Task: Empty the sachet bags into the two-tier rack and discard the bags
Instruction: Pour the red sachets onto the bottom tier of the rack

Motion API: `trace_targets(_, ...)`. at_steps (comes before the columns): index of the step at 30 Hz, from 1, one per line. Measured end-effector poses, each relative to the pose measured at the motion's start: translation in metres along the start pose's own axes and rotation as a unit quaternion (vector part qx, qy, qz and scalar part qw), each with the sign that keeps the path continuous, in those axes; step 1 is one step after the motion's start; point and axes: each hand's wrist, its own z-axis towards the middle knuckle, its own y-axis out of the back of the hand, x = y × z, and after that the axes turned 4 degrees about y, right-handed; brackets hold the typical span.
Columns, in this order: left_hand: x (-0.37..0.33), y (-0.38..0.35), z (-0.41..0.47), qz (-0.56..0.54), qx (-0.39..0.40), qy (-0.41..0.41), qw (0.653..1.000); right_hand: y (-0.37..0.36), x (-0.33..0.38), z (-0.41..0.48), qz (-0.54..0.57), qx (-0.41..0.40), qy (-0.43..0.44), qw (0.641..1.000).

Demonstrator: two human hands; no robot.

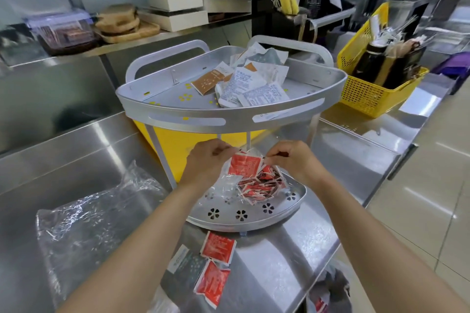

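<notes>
Hands point(250, 160) pinching sachet bag point(250, 180) apart

Print on the white sachets point(251, 89) is too blurred to read; the clear bag's point(236, 180) opening hides behind both hands.

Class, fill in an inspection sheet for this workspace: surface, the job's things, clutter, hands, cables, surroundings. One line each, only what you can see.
Surface: steel counter, shiny, with a sink on the left.
Job's things: two-tier rack; white and brown sachets on the top tier; clear bag of red sachets held over the lower tier.
Clutter: loose red sachets on the counter; crumpled plastic bag in the sink.
Hands: left hand and right hand both pinch the bag's top.
Cables: nothing seen.
Surroundings: yellow basket to the right, utensil holder behind.
</notes>
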Motion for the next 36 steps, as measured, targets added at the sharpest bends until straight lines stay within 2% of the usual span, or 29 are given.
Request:
trace_targets(2, -0.002, 0.001, -0.001, 0.097, -0.026, -0.052, 0.994, 0.001, -0.001, -0.003, -0.011, 0.003, 0.029, 1.000)
trace_targets(4, -0.007, 0.002, 0.000, 0.193, -0.072, -0.128, 0.970, 0.002, 0.000, -0.005, -0.019, -0.004, 0.034, 0.999)
trace_targets(5, -0.009, 0.004, 0.001, 0.179, -0.065, -0.131, 0.973, 0.002, -0.001, -0.006, -0.024, -0.014, 0.035, 0.999)
trace_targets(7, -0.017, 0.006, -0.001, 0.113, -0.021, -0.086, 0.990, 0.001, -0.002, -0.008, -0.025, -0.032, 0.031, 0.999)
trace_targets(9, -0.020, 0.007, 0.000, 0.077, -0.062, -0.074, 0.992, 0.001, -0.004, -0.011, -0.001, -0.045, 0.016, 0.999)
trace_targets(11, -0.024, 0.007, -0.003, -0.021, -0.053, -0.050, 0.997, 0.001, -0.005, -0.013, 0.011, -0.071, 0.015, 0.997)
trace_targets(13, -0.027, 0.006, -0.004, -0.071, -0.065, -0.051, 0.994, -0.001, -0.004, -0.016, 0.020, -0.102, 0.018, 0.994)
trace_targets(16, -0.032, 0.003, -0.003, -0.124, -0.020, -0.030, 0.992, -0.004, -0.001, -0.020, 0.032, -0.103, 0.011, 0.994)
trace_targets(20, -0.035, 0.005, -0.003, -0.135, -0.028, -0.040, 0.990, -0.001, -0.006, -0.025, 0.058, -0.058, -0.011, 0.997)
trace_targets(24, -0.039, 0.003, -0.008, -0.135, 0.015, -0.032, 0.990, -0.003, -0.011, -0.029, 0.083, -0.035, 0.008, 0.996)
trace_targets(26, -0.040, 0.002, -0.009, -0.131, 0.011, -0.056, 0.990, -0.007, -0.015, -0.030, 0.103, -0.040, 0.002, 0.994)
trace_targets(31, -0.038, 0.001, -0.010, -0.118, 0.008, -0.112, 0.987, -0.021, -0.042, -0.036, 0.061, -0.014, -0.051, 0.997)
trace_targets(33, -0.034, 0.002, -0.009, -0.108, -0.001, -0.125, 0.986, -0.023, -0.053, -0.040, 0.067, -0.021, -0.068, 0.995)
trace_targets(36, -0.029, 0.004, -0.005, -0.118, -0.032, -0.118, 0.986, -0.021, -0.059, -0.043, 0.078, -0.089, -0.077, 0.990)
